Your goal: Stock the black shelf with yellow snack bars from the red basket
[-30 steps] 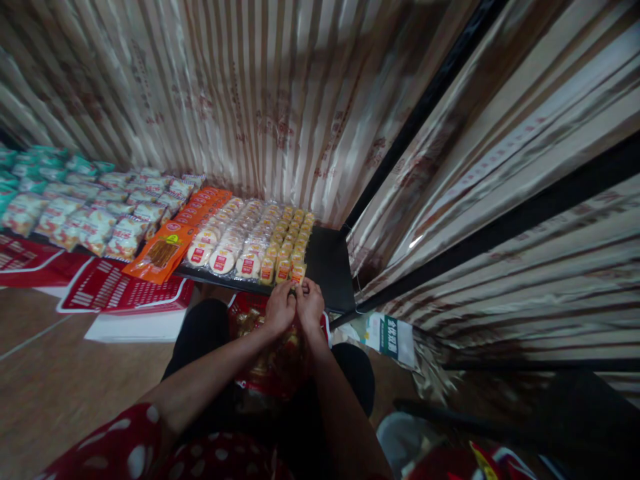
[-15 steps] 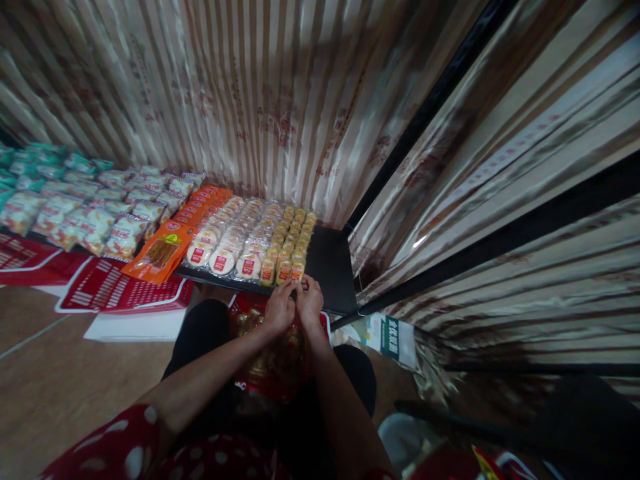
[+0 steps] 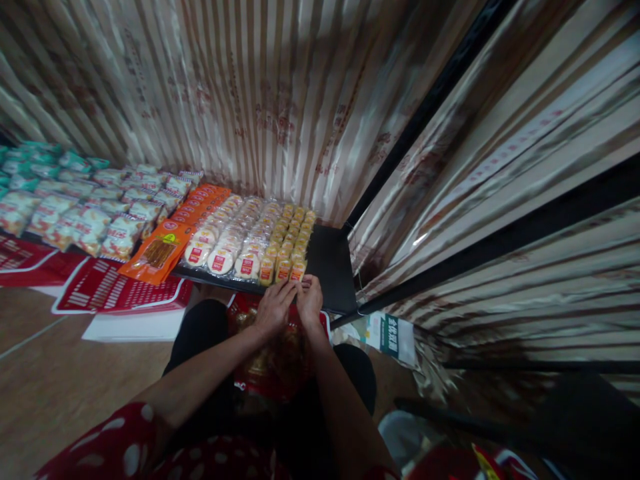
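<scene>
The black shelf (image 3: 330,267) is already well stocked: three short files of small yellow snack packs (image 3: 290,243) run back from its front edge, with rows of round white cakes (image 3: 227,240) in clear wrap and orange packets (image 3: 193,213) to their left. A bare black strip remains at the right end of the shelf — by my reading, that is the room left to fill. The left hand (image 3: 273,310) and right hand (image 3: 310,300) meet at the front of the yellow files, fingers curled together at a pack there; whether they actually pinch one I cannot tell. A red bag (image 3: 270,363) of more goods lies in the lap, just below the hands.

The packs carry red labels, but the writing is too small to read. A green-and-white carton (image 3: 390,337) on the floor bears white characters — not legible.
</scene>
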`<state>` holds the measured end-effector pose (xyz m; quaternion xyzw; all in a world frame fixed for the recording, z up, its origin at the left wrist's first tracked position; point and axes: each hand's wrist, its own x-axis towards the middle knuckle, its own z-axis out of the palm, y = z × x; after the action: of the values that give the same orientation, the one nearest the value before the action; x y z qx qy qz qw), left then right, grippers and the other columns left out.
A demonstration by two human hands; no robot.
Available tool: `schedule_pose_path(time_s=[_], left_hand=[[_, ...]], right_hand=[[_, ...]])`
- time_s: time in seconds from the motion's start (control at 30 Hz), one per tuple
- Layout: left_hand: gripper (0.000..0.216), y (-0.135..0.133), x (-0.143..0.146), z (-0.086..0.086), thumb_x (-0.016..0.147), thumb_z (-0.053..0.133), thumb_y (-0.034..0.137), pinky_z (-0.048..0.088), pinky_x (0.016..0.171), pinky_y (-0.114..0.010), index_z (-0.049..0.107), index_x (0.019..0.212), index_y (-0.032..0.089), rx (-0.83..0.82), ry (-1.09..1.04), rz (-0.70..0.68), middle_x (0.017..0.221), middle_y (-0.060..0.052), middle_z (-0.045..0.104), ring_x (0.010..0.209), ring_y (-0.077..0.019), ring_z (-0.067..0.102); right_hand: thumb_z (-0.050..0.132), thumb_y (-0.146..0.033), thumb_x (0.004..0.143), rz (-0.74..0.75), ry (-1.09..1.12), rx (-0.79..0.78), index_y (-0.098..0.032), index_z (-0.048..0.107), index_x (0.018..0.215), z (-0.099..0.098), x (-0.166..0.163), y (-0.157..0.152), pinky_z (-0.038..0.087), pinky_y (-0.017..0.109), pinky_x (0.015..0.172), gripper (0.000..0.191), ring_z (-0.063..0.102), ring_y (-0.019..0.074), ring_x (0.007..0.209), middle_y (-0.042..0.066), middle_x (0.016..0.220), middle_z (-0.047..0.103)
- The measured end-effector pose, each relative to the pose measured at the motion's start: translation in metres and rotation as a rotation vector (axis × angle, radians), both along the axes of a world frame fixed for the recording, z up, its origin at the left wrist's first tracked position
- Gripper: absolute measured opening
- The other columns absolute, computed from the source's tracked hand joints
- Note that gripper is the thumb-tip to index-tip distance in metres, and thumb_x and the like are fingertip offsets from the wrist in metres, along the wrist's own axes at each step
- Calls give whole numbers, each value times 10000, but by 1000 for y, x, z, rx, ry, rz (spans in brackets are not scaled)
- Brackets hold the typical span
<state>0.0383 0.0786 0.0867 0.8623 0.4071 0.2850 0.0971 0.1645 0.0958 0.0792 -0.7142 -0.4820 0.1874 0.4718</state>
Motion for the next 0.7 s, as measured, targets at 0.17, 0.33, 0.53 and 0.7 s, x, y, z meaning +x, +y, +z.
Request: schedule_pose_path(time_s=[0.17,0.33,0.53,0.7], left_hand=[[530,7,-6,-10,855,404,108,264,1144,-504,434,1384,130,115,107,-21,1469,-109,421,1443,-258,202],[558,15,-13,-18,866,374,107,229,1157,-496,363,1423,123,155,185,-34,1515,-111,337,1455,-245,153],[571,19,-14,-18,853,371,109,201,1170,-491,356,1425,117,159,186,-77,1497,-127,366,1455,-220,154],[578,19,-13,-17,855,364,109,192,1172,-499,344,1432,115,131,148,-85,1499,-133,361,1457,-216,142]], right_hand=[[498,-328,816,20,30,18,-185,548,901,-1,2,0,503,304,727,174,613,169,748,57,864,640],[509,-334,804,31,59,17,-177,551,891,-4,3,2,508,308,729,185,613,170,746,63,857,639],[516,-337,813,33,48,29,-182,544,866,-7,3,4,511,310,734,165,607,166,747,56,847,629],[513,-330,829,31,23,50,-182,552,867,-6,1,0,515,318,757,157,599,163,758,62,873,621]])
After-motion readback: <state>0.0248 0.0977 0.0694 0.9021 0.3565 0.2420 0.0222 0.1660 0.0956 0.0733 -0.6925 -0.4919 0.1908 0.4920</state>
